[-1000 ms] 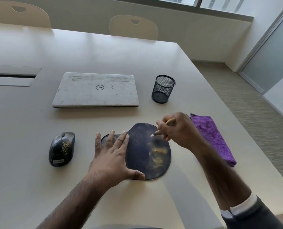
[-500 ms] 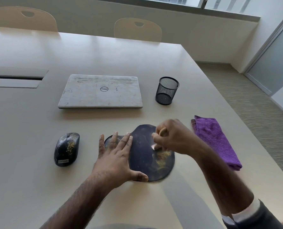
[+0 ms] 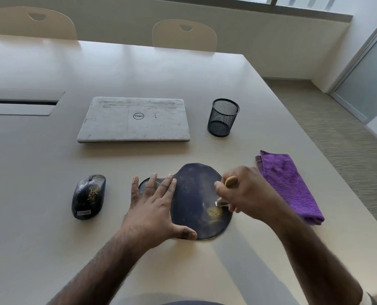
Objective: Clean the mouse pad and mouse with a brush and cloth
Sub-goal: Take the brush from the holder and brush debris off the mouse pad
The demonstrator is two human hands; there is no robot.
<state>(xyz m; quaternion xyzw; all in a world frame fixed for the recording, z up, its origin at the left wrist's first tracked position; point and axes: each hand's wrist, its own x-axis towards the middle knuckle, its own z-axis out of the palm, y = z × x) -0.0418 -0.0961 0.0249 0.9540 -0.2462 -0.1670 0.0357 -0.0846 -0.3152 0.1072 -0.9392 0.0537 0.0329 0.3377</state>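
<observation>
A person's left hand (image 3: 154, 210) lies flat, fingers straight and spread, pressing on the left part of a dark, round mouse pad (image 3: 193, 192) near the front of a pale beige table (image 3: 51, 238). The right hand (image 3: 251, 194), fingers curled, grips a small brush with a tan wooden handle (image 3: 230, 181), its pale bristles at the pad's right side just above a patch of yellow crumbs (image 3: 215, 212). A glossy black computer mouse (image 3: 88, 197), flecked with the same yellow grit and labelled "Lenovo", sits left of the pad, apart from it. A folded purple microfibre cloth (image 3: 291, 186) lies just right of the right hand. Farther back are a closed, scuffed silver laptop (image 3: 134, 119) bearing the Dell logo and a black wire-mesh pen cup (image 3: 222, 117).
</observation>
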